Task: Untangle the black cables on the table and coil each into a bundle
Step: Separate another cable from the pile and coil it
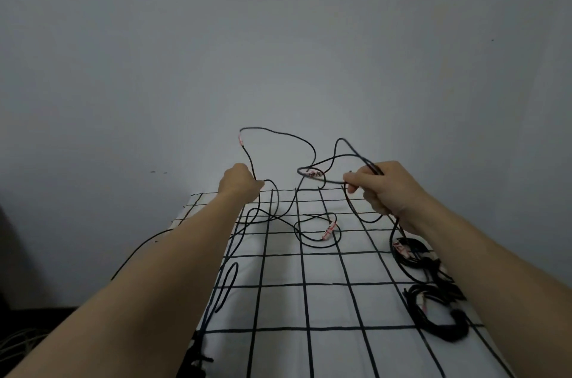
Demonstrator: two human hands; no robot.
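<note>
forearms come in from the near edge over the surface (309, 309), white cloth with a black grid on it. two coiled bundles (448, 334) sit along the right edge, one behind the other. a loose loop (231, 284) lies by the left edge. further in, the tangled black cables (312, 245) sprawl mid-surface, with a red and white tag (328, 229) on one. near the far edge the left hand (240, 184) is fisted round a single strand, and the right hand (382, 188) has its fingers curled, pinching a few strands. both are held up off the cloth, with raised loops (278, 132) arcing in front of the grey wall (278, 37).
</note>
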